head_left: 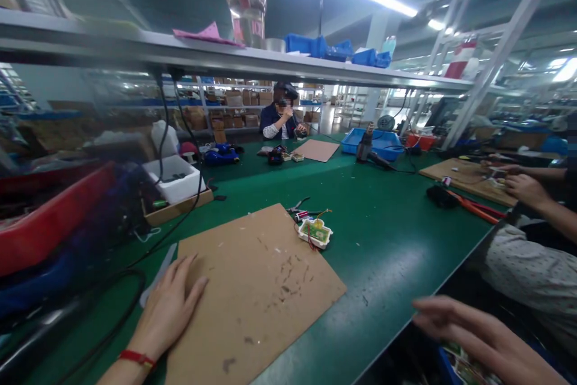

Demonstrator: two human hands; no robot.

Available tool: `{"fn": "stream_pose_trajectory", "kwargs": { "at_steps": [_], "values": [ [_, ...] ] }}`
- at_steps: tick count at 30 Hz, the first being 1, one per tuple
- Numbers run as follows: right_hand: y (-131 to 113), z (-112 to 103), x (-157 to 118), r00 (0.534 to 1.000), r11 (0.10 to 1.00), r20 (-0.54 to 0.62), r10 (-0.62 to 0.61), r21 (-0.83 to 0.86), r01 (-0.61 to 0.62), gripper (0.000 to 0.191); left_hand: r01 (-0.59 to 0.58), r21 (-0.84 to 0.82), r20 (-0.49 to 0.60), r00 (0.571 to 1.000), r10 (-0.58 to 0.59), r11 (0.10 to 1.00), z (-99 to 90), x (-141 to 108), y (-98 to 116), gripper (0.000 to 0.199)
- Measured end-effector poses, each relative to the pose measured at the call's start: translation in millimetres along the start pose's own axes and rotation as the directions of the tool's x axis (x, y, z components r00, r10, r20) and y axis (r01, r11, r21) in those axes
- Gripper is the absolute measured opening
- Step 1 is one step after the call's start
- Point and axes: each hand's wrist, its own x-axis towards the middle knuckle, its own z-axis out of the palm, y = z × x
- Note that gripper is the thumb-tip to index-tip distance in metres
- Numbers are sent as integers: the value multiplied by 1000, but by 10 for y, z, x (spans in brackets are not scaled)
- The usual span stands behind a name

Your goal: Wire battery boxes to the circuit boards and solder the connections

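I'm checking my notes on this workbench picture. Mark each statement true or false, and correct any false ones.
1. The left hand rests on a brown cardboard sheet. True.
2. The red wristband is on the right wrist. False: it is on the left wrist.
3. The white plastic housing sits on the cardboard sheet. False: it sits on the green bench mat beyond the sheet.
4. The right hand grips pliers. False: the pliers lie on the mat by the housing, and the right hand is past the bench edge, above a blue bin.
5. A co-worker's hands are at a wooden board. True.
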Motion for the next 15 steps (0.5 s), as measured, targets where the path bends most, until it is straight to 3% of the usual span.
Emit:
{"fn": "stream_pose_trajectory", "kwargs": {
  "at_steps": [2, 5, 8, 11, 15],
  "values": [
    [-192, 279, 429, 993, 998, 116, 1, 56, -8, 51, -8, -42, 7, 1000, 8, 999, 4, -12, -15, 60],
    [-379, 790, 1157, 998, 978, 64, -4, -208, 17, 79, -9, -87, 1, 1000, 9, 996, -15, -36, -15, 61],
    [-397, 1140, 1601, 995, 950, 96, -13, -310, 42, 68, -3, -123, -5, 1000, 2, 992, -41, -56, 6, 60],
    [-396, 1193, 1730, 994, 968, 106, -1, -249, 28, 50, 8, -159, -11, 1000, -10, 987, -57, -64, 37, 57],
    [-662, 1096, 1741, 993, 997, 92, -70, 50, 66, 45, 34, -249, -30, 999, -43, 968, -97, -66, 103, 53]
  ]
}}
